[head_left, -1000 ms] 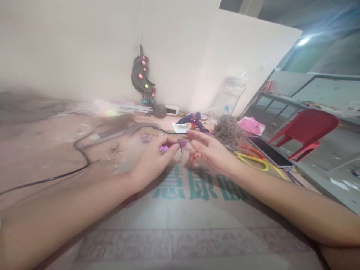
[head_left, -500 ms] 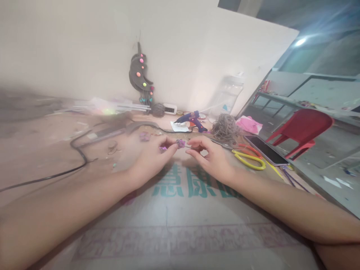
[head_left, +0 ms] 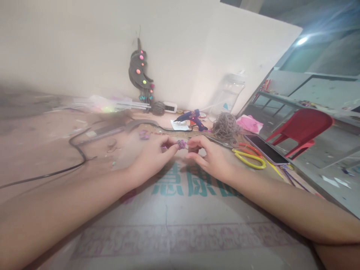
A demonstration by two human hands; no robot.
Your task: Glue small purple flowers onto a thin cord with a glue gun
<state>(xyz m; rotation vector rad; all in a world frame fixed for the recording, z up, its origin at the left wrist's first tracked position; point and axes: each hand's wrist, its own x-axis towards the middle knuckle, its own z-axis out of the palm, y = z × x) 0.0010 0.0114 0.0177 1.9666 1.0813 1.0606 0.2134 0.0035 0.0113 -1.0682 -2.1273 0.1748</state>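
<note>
Between the thumb and fingertips of my left hand [head_left: 156,152] is a small purple-and-grey flower-like piece [head_left: 181,144]. My right hand [head_left: 209,153] hovers just right of it, thumb and forefinger curved and apart. A short thin strand seems to stick out from the piece towards those fingers, too small to make out clearly. Another purple piece [head_left: 144,135] lies on the table beyond my left wrist. Scissors with yellow and orange handles [head_left: 250,159] rest by my right hand.
Behind the hands lie a blue glue gun [head_left: 191,119] on white paper, a tangle of grey yarn [head_left: 225,125] and a clear bottle [head_left: 229,92]. A phone [head_left: 267,150] sits at the right edge. A black cable [head_left: 56,173] crosses the left. A dark crescent ornament [head_left: 139,71] hangs on the wall.
The right thumb has dropped slightly away from the forefinger, widening the gap between them. My left hand keeps its grip on the flower-like piece and has hardly moved.
</note>
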